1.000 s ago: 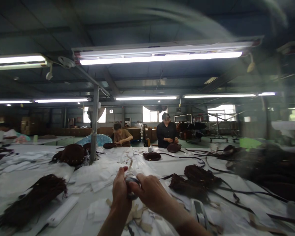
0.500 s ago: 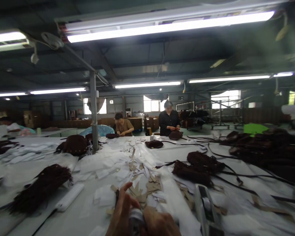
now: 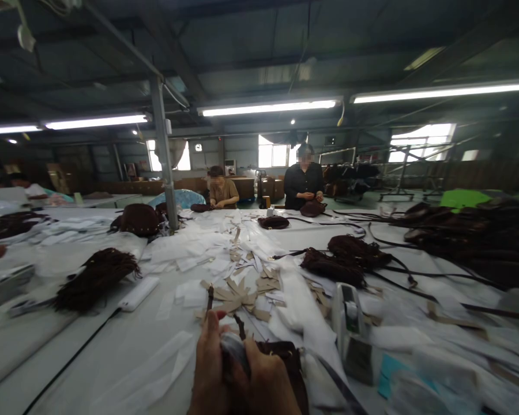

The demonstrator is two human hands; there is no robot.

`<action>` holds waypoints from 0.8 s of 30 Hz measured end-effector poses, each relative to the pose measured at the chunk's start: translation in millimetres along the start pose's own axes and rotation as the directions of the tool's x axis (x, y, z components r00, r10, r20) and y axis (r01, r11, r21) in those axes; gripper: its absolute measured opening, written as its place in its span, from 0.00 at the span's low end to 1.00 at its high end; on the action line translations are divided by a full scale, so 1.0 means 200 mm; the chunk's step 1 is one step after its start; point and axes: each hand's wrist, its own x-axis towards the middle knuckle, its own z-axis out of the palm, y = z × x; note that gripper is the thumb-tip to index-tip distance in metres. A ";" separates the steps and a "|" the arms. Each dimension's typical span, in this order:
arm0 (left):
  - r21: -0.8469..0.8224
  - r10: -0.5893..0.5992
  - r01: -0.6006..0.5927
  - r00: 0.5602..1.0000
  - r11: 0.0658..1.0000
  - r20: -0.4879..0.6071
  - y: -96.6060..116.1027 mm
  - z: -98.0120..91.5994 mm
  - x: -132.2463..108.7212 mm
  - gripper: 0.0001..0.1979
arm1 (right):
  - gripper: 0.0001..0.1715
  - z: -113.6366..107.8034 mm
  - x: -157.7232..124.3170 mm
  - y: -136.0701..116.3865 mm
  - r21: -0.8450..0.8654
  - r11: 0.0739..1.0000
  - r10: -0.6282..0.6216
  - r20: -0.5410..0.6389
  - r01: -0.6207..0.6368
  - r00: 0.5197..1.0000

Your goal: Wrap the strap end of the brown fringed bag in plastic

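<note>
At the bottom centre, my left hand [image 3: 207, 363] and my right hand [image 3: 271, 374] are close together, fingers curled. Between them is a pale grey, rounded, shiny piece [image 3: 233, 347], perhaps wrapping; blur hides its kind. A dark brown strap end [image 3: 210, 298] sticks up out of my left hand's fingers. Another short brown strap end [image 3: 240, 326] rises just beyond the pale piece. A dark brown bag [image 3: 292, 360] with small metal eyelets shows behind and right of my right hand, which covers part of it.
A tape dispenser [image 3: 352, 331] stands to the right. Paper scraps [image 3: 242, 294] lie beyond my hands. Fringed brown bags [image 3: 97, 279] and a white power strip [image 3: 138, 294] are at left; more bags [image 3: 333, 268] with long straps at right. Two people [image 3: 305, 181] work across the table.
The view has tilted down, so the table shows higher up. My hands stay together around the pale piece; the brown strap ends and brown bag now show more clearly beside them.
</note>
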 end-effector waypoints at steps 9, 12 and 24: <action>0.394 0.089 -0.227 0.937 0.891 0.339 0.13 -0.13 -0.17 0.25 | 0.13 -0.13 -0.09 -0.05 0.016 0.990 -0.137 0.243 0.138 0.960; 0.124 0.060 -0.057 0.998 0.991 -0.020 0.14 -0.09 -0.19 0.27 | 0.22 -0.13 -0.07 -0.11 0.101 0.994 -0.053 0.158 0.037 0.986; 0.410 0.060 -0.238 0.914 0.880 0.401 0.12 -0.13 -0.28 0.32 | 0.21 -0.09 -0.19 -0.06 0.183 0.965 -0.194 0.011 0.189 0.981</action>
